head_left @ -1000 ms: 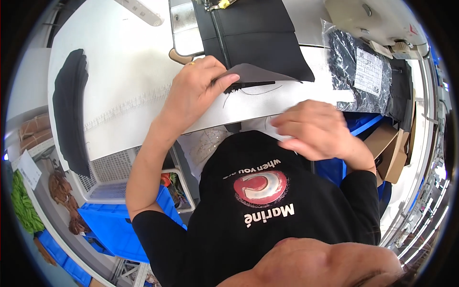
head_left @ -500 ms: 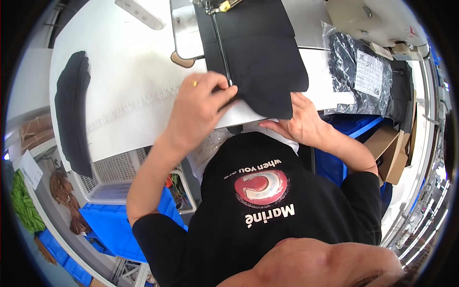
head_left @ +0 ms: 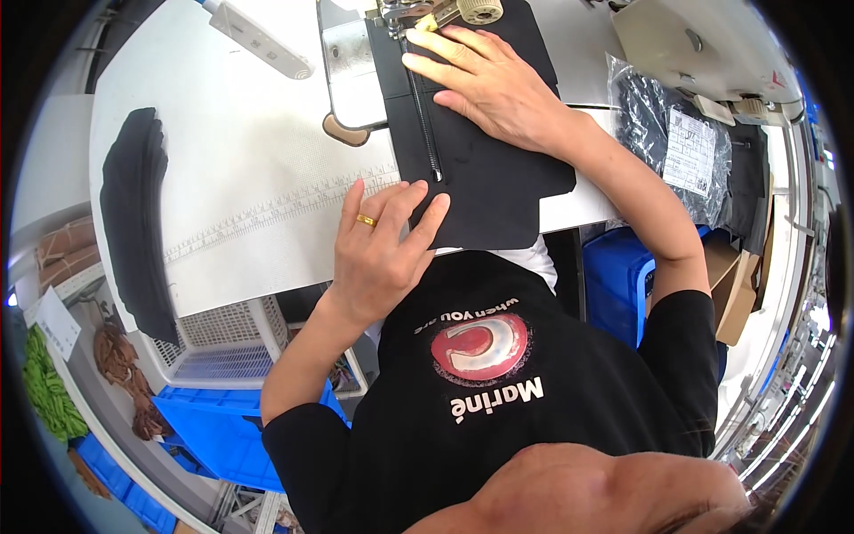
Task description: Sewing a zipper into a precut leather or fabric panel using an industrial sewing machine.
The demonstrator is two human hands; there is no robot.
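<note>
My right hand (head_left: 498,93) lies open on a black fabric piece (head_left: 489,196), fingers spread beside a black zipper (head_left: 425,133) and near the presser foot (head_left: 396,27) of a sewing machine. My left hand (head_left: 387,249), with a gold-coloured ring, is open with fingertips on the fabric's near-left part, just below the zipper's lower end. The fabric lies flat across the white table (head_left: 231,160) and the metal machine plate (head_left: 347,62), reaching the table's near edge.
A stack of black pieces (head_left: 133,222) lies at left; a white power strip (head_left: 258,40) behind. At right are a plastic bag of dark items (head_left: 645,133) and the machine body (head_left: 685,40). Below are a white basket (head_left: 218,347), blue bins (head_left: 205,427) and cardboard (head_left: 738,294).
My right hand has moved up onto the fabric by the presser foot. My left hand has shifted lower and opened. The fabric's lifted near corner now lies flat.
</note>
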